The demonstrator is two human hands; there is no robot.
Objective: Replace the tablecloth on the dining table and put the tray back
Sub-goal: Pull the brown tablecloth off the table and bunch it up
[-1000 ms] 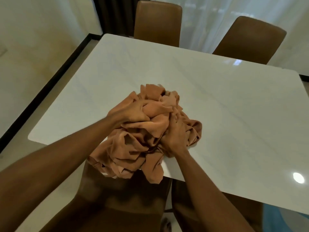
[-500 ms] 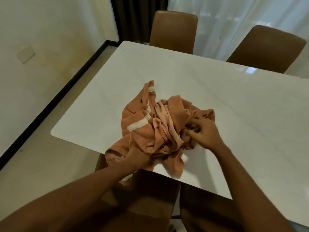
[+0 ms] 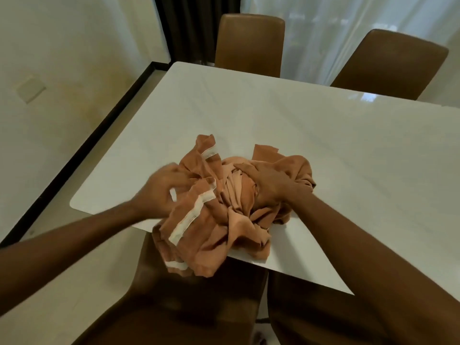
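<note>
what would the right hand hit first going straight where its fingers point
Likely the raised, white-hemmed fold of the tablecloth, just left of the right hand; depth is unclear from this single view.

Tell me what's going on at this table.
A person is handling a bunched-up orange tablecloth with white edging at the near edge of the white table; part of it hangs over the edge. The right hand grips the top of the heap, while the left hand, motion-blurred, is at its left side. The cloth is not spread, and no tray is in view.
</note>
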